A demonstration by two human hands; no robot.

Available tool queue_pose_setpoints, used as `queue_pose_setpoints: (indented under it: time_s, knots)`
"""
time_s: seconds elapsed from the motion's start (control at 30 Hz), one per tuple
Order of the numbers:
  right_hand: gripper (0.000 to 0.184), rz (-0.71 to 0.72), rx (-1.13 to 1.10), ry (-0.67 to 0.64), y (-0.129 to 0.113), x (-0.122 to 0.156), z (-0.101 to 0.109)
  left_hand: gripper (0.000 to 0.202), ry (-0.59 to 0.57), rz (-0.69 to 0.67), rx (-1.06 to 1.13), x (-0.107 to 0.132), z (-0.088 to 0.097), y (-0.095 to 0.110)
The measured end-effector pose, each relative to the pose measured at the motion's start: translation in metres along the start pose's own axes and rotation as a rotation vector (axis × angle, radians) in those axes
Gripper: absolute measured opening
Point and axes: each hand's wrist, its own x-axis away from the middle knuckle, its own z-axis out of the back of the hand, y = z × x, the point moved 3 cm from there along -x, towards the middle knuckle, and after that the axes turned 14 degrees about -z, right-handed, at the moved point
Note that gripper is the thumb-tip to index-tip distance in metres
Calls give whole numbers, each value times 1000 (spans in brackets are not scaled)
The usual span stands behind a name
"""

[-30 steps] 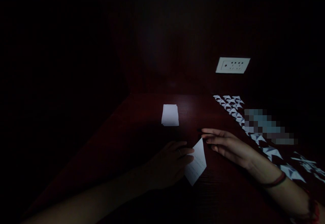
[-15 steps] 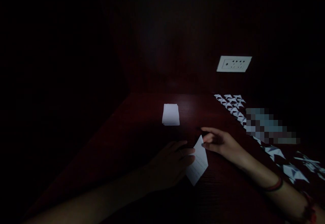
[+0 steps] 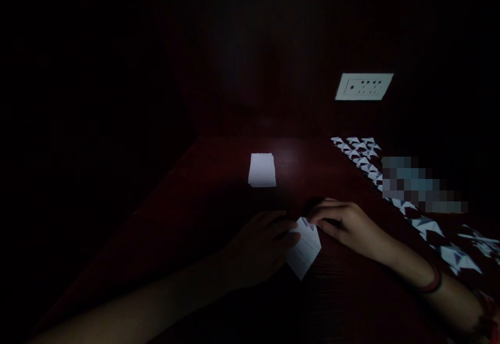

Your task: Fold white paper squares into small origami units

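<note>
A small white paper slip (image 3: 305, 253) lies on the dark red table (image 3: 219, 198) in dim light. My left hand (image 3: 260, 247) rests on its left edge, fingers pressed down on it. My right hand (image 3: 344, 224) has its fingertips curled onto the slip's top corner, which is bent over. A neat stack of white paper slips (image 3: 261, 169) sits farther back, apart from both hands.
A row of several folded white paper pieces (image 3: 424, 224) runs along the table's right side. A white wall socket (image 3: 364, 86) is on the back wall. A blurred patch sits at the right. The left side is dark.
My right hand has moved left from beside the slip onto its top corner and bent that corner down. My left hand has stayed on the slip.
</note>
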Motion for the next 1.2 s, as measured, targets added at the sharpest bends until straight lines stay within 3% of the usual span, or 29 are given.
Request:
queue_pose_setpoints:
  time_s: [0.33,0.57,1.2]
  knots:
    - [21,128,87,-27,1,5,1,39,14,33,-21,2,-5,-2]
    - [22,215,120,-113,0,8,-1,37,17,61,-18,2,-6,-4]
    - [22,294,197,-156,6,8,-6,37,-59,35,13,-1,-6,-4]
